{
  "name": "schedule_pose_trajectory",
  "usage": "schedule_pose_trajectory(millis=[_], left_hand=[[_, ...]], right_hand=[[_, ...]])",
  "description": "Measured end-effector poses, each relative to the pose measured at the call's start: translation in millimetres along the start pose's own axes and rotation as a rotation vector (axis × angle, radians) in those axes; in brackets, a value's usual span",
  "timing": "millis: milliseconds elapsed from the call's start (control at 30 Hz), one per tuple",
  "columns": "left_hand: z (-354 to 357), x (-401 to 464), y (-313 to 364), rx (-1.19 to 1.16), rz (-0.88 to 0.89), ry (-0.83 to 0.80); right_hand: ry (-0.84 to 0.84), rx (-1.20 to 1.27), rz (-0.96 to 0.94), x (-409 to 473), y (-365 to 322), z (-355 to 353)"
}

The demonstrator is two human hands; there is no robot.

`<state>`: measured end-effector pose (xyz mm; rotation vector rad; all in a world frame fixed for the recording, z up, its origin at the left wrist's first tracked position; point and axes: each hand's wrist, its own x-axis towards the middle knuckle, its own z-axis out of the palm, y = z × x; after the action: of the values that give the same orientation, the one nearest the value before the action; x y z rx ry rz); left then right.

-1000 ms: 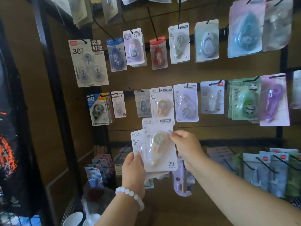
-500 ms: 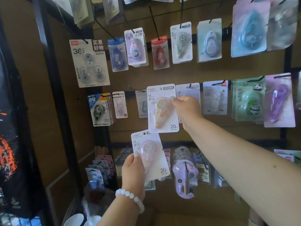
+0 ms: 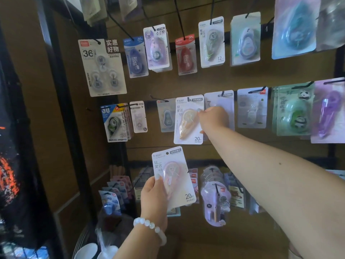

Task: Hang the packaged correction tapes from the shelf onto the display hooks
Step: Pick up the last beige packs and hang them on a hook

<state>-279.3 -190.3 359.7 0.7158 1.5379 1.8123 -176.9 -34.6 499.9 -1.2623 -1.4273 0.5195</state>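
The white card pack w/ a peach-orange correction tape under clear plastic [image 3: 188, 119] is the landmark here. A sec ago it sat low, in front of a second pack; now it is up in the middle row of the brown board, w/ its top edge at a black wire hook [image 3: 189, 99]. So this one looks nearly hung, but it's hard to tell if the hook is all the way thru the hole. The right hand [image 3: 212, 118] is at the pack's right edge, fingers pressed together and pinching the card there, thumb not clear. Below the landmark & a bit left, the left hand [image 3: 154, 195] holds the other white card pack w/ a pale pink correction tape [image 3: 172, 176]; thumb on the front, other fingers hidden behind, a tight pinch on its lower left side. That pack is tilted & waits its turn. Left of the landmark hangs a small grey-blue tape pack [image 3: 166, 115], touching or just behind it.
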Motion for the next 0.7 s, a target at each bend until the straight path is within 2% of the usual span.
schedule_pose_trajectory(millis=[267, 367, 467, 600, 700], left_hand=[[0.4, 2.9, -0.6, 0.002, 0.007, 0.005], [-0.2, 0.7, 2.4, -0.002, 0.009, 0.003], [1.4, -2.6, 7.0, -0.002, 0.016, -0.011], [6.2, -8.3, 11.2, -0.006, 0.047, -0.030], [10.2, -12.9, 13.4, 0.006, 0.063, -0.028]], right_hand=[[0.065, -0.295, -0.159, -0.8, 9.4, 0.7], [0.062, -0.285, -0.246, -23.8, 26.2, -9.4], [-0.047, -0.172, -0.254, -55.4, 46.4, -17.0], [-0.294, -0.026, -0.161, -92.7, 64.7, -23.1], [-0.400, 0.099, -0.081, -110.7, 68.0, -26.4]])
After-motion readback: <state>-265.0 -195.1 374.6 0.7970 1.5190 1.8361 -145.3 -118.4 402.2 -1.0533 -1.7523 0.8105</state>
